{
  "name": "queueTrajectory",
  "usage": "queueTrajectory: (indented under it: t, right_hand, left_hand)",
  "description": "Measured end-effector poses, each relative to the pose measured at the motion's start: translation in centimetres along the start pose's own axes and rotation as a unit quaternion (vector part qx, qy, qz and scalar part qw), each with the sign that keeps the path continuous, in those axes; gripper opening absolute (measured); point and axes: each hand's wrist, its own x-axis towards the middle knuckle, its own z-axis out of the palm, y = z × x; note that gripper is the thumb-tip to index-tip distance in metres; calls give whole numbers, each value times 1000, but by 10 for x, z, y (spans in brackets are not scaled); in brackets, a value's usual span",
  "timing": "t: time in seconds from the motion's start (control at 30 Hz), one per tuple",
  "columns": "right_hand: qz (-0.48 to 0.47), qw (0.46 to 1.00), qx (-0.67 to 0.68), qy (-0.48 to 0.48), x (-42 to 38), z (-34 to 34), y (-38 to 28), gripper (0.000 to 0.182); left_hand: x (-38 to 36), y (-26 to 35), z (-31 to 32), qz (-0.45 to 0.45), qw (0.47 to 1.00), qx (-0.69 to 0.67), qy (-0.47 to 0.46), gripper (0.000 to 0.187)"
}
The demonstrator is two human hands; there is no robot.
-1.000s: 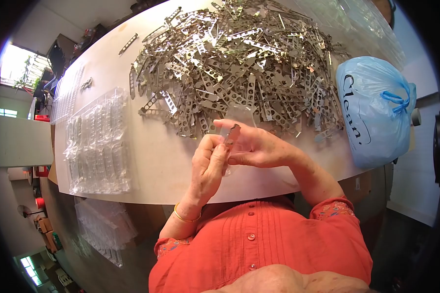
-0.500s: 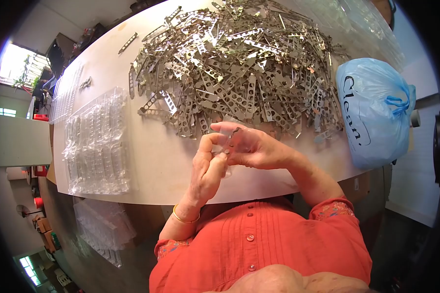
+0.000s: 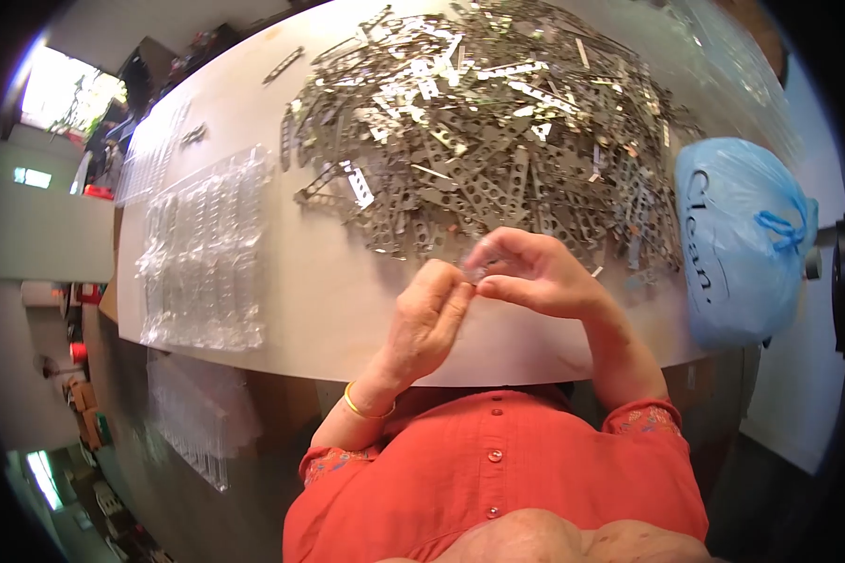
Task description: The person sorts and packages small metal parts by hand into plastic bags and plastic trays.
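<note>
In front of my chest, over the near part of the table, my two hands meet at a small clear plastic bag (image 3: 481,269). My left hand (image 3: 428,319) is closed, its thumb and fingertips pinching the bag's edge. Curled around the bag's other side is my right hand (image 3: 546,274), thumb towards the left fingertips. Fingers and glare hide most of the bag, and what is inside it I cannot make out. Just beyond the hands lies a large heap of flat metal strips with round holes (image 3: 498,178).
Clear plastic trays (image 3: 202,258) holding wrapped pieces lie on the left of the white table (image 3: 324,310). A tied blue plastic bag (image 3: 746,244) marked "Clean" stands at the right. More clear plastic (image 3: 723,66) lies at the far right, and some hangs below the left edge.
The view has shifted slightly. Both hands have moved a little to the right, and the bag, spread in view before with a dark small piece showing, is now mostly covered by fingers.
</note>
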Motion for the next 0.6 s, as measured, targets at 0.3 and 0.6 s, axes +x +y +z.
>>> queueTrajectory:
  t: [0.3, 0.6]
  right_hand:
    - [59, 998, -30, -5, -2, 11, -13, 4]
    - [10, 994, 72, 86, 1, -5, -7, 12]
  left_hand:
    - [-4, 8, -12, -5, 999, -15, -30, 14]
    - [0, -3, -34, -119, 928, -354, -8, 32]
